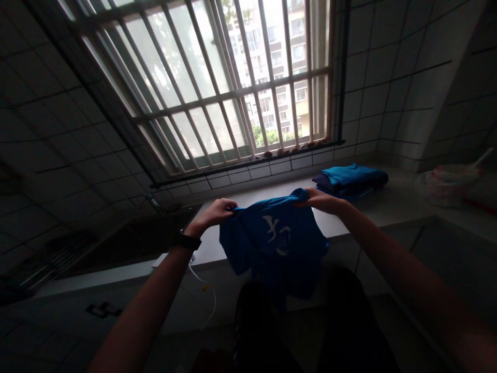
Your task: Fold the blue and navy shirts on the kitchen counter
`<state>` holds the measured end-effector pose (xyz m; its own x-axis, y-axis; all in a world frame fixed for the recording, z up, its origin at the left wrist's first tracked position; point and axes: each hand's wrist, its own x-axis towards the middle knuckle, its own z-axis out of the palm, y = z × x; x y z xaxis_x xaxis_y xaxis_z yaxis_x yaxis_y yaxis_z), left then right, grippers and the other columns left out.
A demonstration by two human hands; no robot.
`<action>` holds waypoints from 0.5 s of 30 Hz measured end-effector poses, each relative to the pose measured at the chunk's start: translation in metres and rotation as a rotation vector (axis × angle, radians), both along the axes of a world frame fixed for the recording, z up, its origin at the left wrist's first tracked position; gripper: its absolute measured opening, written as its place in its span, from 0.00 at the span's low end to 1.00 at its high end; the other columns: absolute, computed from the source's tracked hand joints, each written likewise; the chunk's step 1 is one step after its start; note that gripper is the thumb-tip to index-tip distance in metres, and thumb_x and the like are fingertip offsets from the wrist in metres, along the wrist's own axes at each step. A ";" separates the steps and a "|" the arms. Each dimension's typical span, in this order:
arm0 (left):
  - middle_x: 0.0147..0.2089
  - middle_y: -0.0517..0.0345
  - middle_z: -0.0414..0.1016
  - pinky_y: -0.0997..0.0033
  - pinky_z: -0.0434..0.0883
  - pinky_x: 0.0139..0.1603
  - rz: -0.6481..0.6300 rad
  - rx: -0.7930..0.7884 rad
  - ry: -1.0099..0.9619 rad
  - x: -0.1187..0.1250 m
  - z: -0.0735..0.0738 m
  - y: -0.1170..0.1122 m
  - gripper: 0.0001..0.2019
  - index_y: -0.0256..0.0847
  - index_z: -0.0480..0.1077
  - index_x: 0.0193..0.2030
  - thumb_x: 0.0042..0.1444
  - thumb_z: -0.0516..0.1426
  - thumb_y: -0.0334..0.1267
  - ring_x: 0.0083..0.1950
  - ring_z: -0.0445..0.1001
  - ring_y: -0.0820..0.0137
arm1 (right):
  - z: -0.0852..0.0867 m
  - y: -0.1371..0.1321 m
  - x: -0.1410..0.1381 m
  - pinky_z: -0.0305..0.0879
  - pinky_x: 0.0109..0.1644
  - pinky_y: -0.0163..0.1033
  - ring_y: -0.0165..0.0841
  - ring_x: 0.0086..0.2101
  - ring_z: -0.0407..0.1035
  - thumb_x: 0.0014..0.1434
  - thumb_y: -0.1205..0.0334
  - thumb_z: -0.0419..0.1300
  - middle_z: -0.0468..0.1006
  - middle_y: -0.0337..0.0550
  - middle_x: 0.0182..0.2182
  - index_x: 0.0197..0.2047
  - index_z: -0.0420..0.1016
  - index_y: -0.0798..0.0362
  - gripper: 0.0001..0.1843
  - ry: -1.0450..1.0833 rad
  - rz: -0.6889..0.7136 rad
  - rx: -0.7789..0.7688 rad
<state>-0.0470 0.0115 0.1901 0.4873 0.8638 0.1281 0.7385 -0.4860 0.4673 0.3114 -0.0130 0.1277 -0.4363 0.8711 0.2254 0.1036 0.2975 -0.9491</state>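
Dark metal sink (132,241) sits left of the bench (267,199). The left hand (215,215), a black watch (185,240) on its wrist, clenches one top corner of a blue T-shirt (274,254), which hangs in front of the bench edge; the right hand (320,201) grips the other. Folded blue clothes (349,178) and a plastic bag (446,184) lie farther right.

A sink (132,241) sits left in the counter (264,199); folded clothes (349,178) lie right on it, beneath the window (233,88).
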 end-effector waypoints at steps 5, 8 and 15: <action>0.22 0.61 0.69 0.76 0.55 0.23 0.119 0.002 -0.112 0.007 -0.003 0.008 0.18 0.41 0.73 0.26 0.46 0.63 0.56 0.24 0.62 0.73 | -0.008 0.017 0.008 0.67 0.32 0.38 0.31 0.26 0.66 0.47 0.56 0.65 0.72 0.37 0.25 0.30 0.69 0.51 0.11 0.143 -0.317 -0.032; 0.21 0.61 0.67 0.75 0.56 0.23 0.077 -0.101 -0.196 0.009 0.000 0.007 0.25 0.40 0.71 0.24 0.49 0.60 0.63 0.23 0.62 0.73 | -0.013 0.027 0.010 0.64 0.30 0.37 0.32 0.25 0.63 0.45 0.61 0.59 0.69 0.36 0.23 0.30 0.65 0.49 0.08 0.116 -0.528 0.028; 0.31 0.59 0.75 0.75 0.65 0.28 0.001 -0.087 -0.184 -0.001 0.002 0.002 0.20 0.40 0.77 0.37 0.44 0.68 0.52 0.30 0.70 0.71 | -0.019 0.027 0.014 0.60 0.28 0.36 0.30 0.22 0.60 0.44 0.65 0.56 0.66 0.36 0.21 0.26 0.66 0.50 0.03 0.026 -0.605 0.093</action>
